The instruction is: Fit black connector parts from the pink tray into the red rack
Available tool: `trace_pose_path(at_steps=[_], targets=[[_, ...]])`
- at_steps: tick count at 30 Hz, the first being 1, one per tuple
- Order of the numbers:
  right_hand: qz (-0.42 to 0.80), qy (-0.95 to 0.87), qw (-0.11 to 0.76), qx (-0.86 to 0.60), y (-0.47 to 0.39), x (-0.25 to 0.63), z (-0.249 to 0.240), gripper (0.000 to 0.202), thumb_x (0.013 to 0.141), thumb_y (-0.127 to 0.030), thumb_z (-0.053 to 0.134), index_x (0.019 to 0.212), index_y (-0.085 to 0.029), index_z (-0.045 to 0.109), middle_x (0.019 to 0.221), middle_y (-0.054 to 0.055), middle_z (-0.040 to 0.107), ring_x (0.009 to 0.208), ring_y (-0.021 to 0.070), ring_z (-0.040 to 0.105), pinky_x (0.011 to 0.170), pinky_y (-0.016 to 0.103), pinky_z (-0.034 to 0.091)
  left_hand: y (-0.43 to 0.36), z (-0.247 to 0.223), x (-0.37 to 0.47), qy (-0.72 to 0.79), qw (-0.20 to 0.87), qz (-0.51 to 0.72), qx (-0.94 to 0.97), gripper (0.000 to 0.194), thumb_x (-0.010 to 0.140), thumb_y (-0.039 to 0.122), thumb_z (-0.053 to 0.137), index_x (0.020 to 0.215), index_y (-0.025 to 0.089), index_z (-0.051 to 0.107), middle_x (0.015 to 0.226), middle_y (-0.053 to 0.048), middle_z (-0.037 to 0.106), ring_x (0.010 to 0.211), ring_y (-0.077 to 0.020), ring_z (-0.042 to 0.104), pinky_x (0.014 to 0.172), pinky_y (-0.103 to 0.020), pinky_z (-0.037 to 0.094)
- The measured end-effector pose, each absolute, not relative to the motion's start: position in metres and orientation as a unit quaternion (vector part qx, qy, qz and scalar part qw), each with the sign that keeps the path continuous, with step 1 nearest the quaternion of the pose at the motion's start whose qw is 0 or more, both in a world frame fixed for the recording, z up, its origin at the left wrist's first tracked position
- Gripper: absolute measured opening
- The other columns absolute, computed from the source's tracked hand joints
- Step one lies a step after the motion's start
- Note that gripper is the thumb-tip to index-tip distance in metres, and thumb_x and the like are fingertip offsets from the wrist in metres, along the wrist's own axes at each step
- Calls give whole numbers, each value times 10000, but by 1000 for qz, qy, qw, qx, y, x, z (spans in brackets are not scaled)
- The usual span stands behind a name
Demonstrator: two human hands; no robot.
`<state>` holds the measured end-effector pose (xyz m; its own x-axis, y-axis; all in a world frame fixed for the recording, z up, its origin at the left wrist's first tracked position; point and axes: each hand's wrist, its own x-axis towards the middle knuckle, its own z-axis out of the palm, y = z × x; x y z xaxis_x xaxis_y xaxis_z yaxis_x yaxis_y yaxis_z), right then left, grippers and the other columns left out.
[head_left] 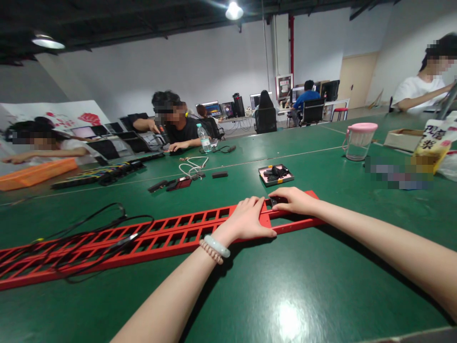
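Note:
A long red slotted frame (164,228) lies across the green table, with black cables (121,224) over its left part. My left hand (248,219) rests on the frame near its right end, fingers spread, thumb along the near rail; a bracelet and a beaded band circle that wrist. Just to its right, my right hand (294,200) is closed round a small black part (276,201) at the frame's far rail, fingertips curled over it.
Beyond the frame stand a small tray of black parts (276,175), a white cord (193,166) and a bottle (204,139). A pink-lidded cup (360,141) and an open box (403,139) are at right. People sit around the table.

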<state>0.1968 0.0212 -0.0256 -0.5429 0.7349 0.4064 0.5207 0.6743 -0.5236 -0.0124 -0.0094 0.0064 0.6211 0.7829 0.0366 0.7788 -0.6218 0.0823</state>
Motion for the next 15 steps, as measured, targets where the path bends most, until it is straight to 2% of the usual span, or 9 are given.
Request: trace_pose_path(at_steps=[15], targets=[[135,-877,295,-355,22,197,-29,366,786,-360,573,1103,-184,624,1101,102,639,980,250,603,857,366,454,-8,4,-13,423,14,39,905,981,536,756,545,1299,168,358,1203,-110,453,1068,-325,438,914,-405,341]])
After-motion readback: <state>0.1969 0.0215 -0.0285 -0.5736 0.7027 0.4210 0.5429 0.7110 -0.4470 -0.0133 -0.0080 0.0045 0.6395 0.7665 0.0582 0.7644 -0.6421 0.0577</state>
